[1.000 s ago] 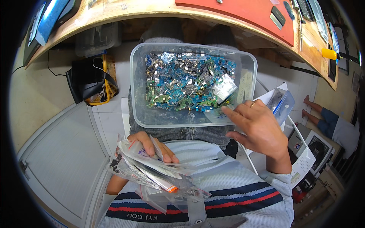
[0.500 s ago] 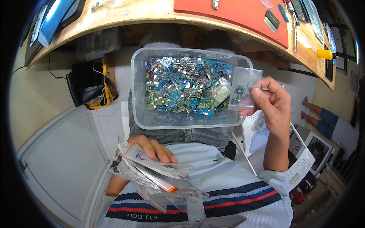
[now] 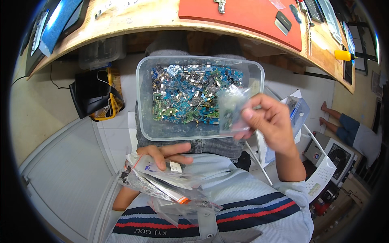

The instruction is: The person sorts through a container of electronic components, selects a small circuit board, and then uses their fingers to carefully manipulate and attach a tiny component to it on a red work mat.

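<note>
A clear plastic tub (image 3: 145, 133) rests on my lap, filled with several small blue and green circuit boards (image 3: 188, 95). My right hand (image 3: 270, 121) is raised at the tub's right edge and pinches a small clear plastic bag (image 3: 231, 108) with a little board inside. My left hand (image 3: 164, 154) lies low against my shirt and grips a bundle of clear zip bags (image 3: 156, 180), some with red seals and one with an orange piece.
A curved wooden desk (image 3: 150, 20) with a red mat (image 3: 247, 14) arcs above. A black bag with yellow straps (image 3: 95, 97) sits on the floor at left. White boxes (image 3: 328, 162) and another person's legs (image 3: 344, 121) are at right.
My right hand lifted a small clear bag out of the tub, first up at the tub's right rim, then lower and closer to me. The left hand kept its bundle still.
</note>
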